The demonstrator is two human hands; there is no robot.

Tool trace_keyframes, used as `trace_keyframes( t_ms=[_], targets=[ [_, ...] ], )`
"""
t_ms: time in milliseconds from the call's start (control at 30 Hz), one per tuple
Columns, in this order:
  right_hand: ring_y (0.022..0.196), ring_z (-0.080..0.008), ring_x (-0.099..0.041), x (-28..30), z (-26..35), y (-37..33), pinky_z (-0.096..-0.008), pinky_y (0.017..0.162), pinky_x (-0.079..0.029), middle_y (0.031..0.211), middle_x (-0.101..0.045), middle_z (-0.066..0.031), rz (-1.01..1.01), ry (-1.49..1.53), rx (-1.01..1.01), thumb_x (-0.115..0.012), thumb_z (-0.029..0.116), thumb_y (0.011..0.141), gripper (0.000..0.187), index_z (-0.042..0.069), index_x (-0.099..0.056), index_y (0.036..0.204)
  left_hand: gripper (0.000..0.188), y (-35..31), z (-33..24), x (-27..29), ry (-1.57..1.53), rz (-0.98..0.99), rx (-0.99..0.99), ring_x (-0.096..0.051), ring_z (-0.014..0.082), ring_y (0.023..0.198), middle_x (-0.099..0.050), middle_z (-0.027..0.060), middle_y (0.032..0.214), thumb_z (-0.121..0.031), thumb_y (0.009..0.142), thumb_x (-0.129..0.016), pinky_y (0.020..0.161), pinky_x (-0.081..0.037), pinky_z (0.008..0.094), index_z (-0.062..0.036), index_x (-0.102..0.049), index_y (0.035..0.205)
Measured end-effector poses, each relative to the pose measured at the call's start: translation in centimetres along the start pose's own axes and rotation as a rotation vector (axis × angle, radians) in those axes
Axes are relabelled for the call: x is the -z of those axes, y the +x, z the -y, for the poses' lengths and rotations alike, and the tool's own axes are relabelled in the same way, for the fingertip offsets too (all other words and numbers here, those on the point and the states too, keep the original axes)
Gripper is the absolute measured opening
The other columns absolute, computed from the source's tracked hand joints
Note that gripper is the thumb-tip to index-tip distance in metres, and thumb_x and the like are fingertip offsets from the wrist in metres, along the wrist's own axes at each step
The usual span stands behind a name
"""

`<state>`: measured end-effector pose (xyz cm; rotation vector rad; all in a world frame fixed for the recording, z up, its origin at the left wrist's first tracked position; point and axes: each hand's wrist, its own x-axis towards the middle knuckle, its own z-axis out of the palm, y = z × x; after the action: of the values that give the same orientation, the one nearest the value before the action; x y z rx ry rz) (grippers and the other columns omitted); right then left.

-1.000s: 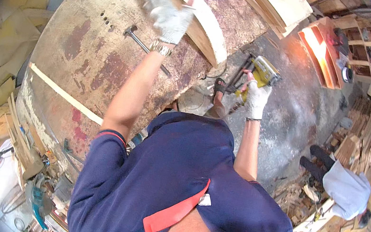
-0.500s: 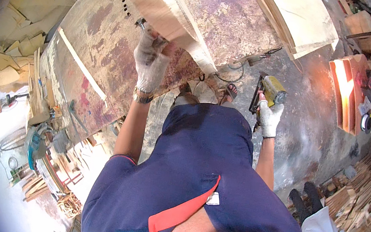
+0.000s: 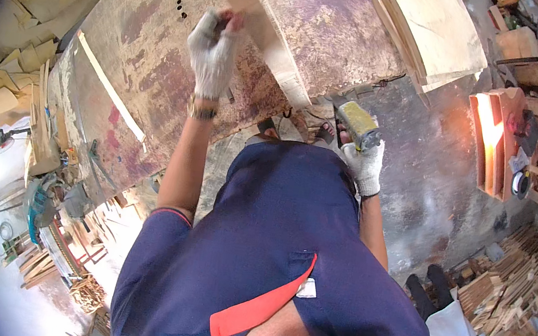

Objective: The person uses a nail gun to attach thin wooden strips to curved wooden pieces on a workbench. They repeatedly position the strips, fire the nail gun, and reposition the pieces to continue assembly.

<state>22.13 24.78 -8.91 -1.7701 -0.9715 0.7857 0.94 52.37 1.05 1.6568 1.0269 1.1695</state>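
My left hand [image 3: 211, 55], in a pale knitted glove with bare fingertips, is raised over the worn worktable [image 3: 138, 41]. Its fingers curl together beside a pale, thin wooden panel [image 3: 274, 47] that slants across the table and is smeared by motion. What those fingers pinch, if anything, cannot be made out. On the other side, my gloved right hand [image 3: 364, 168] grips a yellow and black nail gun [image 3: 359, 124], held just off the table's front edge near the panel's near end.
Stacked curved wooden sheets [image 3: 436, 29] lie at the table's right. A narrow pale strip [image 3: 111, 90] rests on its left part. Beyond the floor at right stands a brightly lit wooden box [image 3: 492, 142]. Scrap wood [image 3: 509, 280] is heaped at lower right. A teal power tool [image 3: 37, 206] sits at left.
My right hand has brought the nail gun left, closer to the panel. The small metal piece at my left fingertips no longer shows there. The panel has shifted right at its far part.
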Motion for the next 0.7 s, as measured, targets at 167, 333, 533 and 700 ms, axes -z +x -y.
trace_keyframes(
  t_ms=[167, 333, 533, 700],
  targets=[
    [0.111, -0.024, -0.073, -0.3, 6.1, 1.7, -0.0321, 0.092, -0.057, 0.119, -0.074, -0.015, 0.095, -0.098, 0.144, -0.077, 0.002, 0.073, 0.07, 0.011, -0.057, 0.14, 0.043, 6.2, 4.2, -0.7, -0.137, 0.152, -0.145, -0.067, 0.0142, 0.089, -0.071, 0.002, 0.098, -0.038, 0.098, -0.072, 0.074, -0.053, 0.0325, 0.0009, -0.068, 0.115],
    [0.107, -0.0191, -0.074, -0.3, 9.5, 4.2, -0.0307, 0.089, -0.056, 0.121, -0.074, -0.0139, 0.22, -0.34, 0.254, -0.076, 0.004, 0.08, 0.065, 0.01, -0.058, 0.143, 0.044, 8.3, 5.7, -1.2, 0.302, 0.343, -0.516, -0.07, 0.0215, 0.091, -0.073, 0.0104, 0.107, -0.046, 0.097, -0.068, 0.078, -0.053, 0.038, -0.0087, -0.072, 0.119],
    [0.094, -0.029, -0.075, -0.6, 9.3, 6.9, -0.0351, 0.082, -0.06, 0.114, -0.075, -0.01, 0.243, -0.521, 0.478, -0.085, 0.024, 0.075, 0.076, 0.02, -0.057, 0.145, 0.039, 8.3, 4.3, -0.4, 0.368, 0.356, -0.517, -0.056, 0.0415, 0.13, -0.069, 0.025, 0.124, -0.034, 0.1, -0.059, 0.113, -0.042, 0.0437, -0.0001, -0.076, 0.1],
    [0.097, -0.0286, -0.074, -0.6, 9.3, 7.7, -0.0362, 0.083, -0.06, 0.117, -0.074, -0.0096, 0.299, -0.604, 0.477, -0.084, 0.023, 0.075, 0.074, 0.021, -0.057, 0.145, 0.045, 8.3, 3.7, -0.6, 0.372, 0.335, -0.495, -0.066, 0.0415, 0.106, -0.072, 0.0244, 0.105, -0.039, 0.1, -0.056, 0.099, -0.05, 0.045, -0.0001, -0.075, 0.086]
  ],
)
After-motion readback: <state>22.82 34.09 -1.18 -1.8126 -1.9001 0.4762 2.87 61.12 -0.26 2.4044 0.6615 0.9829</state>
